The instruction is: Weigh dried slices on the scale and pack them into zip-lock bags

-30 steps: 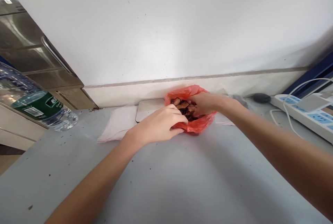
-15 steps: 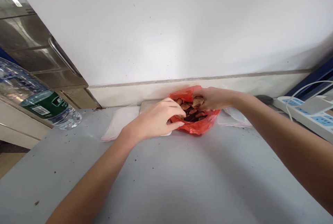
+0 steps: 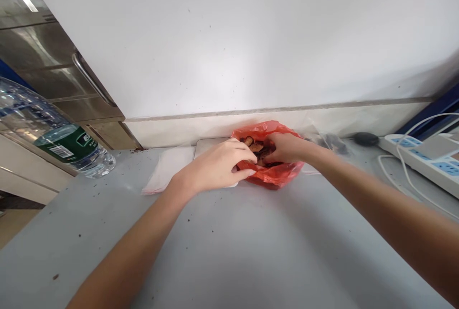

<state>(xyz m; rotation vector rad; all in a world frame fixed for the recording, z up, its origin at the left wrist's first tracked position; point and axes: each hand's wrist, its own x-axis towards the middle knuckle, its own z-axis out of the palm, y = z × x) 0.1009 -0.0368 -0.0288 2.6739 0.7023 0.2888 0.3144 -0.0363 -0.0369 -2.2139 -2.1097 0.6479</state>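
A small red plastic bag [image 3: 276, 175] lies open on the grey table [image 3: 229, 251] by the wall, filled with brown dried pieces [image 3: 255, 146]. My left hand [image 3: 218, 165] pinches the bag's near left rim, fingers closed on the plastic. My right hand [image 3: 287, 147] reaches down into the bag from the right, fingers curled among the brown pieces; what they hold is hidden. Under and behind the bag sits a flat silver plate [image 3: 208, 146].
A clear zip bag [image 3: 161, 170] lies left of the plate, another [image 3: 322, 141] right of the red bag. A water bottle [image 3: 53, 132] lies at the left edge. A white power strip [image 3: 426, 156] with cables sits far right. Steel cabinet [image 3: 46, 60] at left.
My right hand, lifted at the bag's rim with a brown piece half a second ago, has dipped back down into the bag. My left hand has kept its grip on the rim.
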